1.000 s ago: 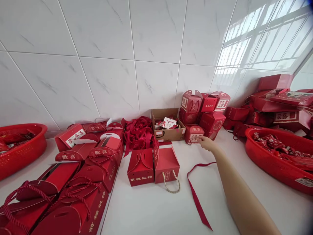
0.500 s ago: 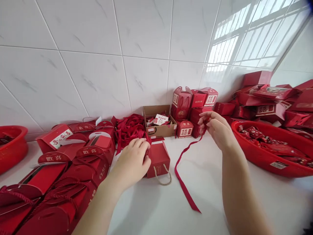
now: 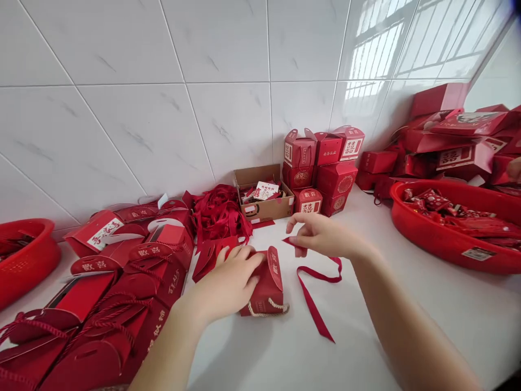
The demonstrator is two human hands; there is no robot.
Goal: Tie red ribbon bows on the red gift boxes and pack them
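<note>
My left hand [image 3: 234, 279] is curled over the top of a small red gift box [image 3: 266, 282], which has a pale twisted cord handle hanging at its front. Part of the box is hidden under my palm. Between the thumb and fingers of my right hand [image 3: 311, 233] is one end of a red ribbon [image 3: 311, 304]. Its other end trails in a bend across the white tabletop. Just beyond my left fingers lies another red box [image 3: 207, 258], partly covered by the hand.
Several filled red boxes [image 3: 118, 309] stand in rows at left. At the back are a ribbon pile [image 3: 220, 214], a cardboard box [image 3: 268, 209] of cards and stacked boxes [image 3: 336, 179]. Red basins [image 3: 443, 239] flank the table. Another person's hand [image 3: 515, 169] shows at the right edge.
My right hand has moved left and down toward the box with the ribbon end. The box has turned and tipped under my left hand. The view has shifted slightly.
</note>
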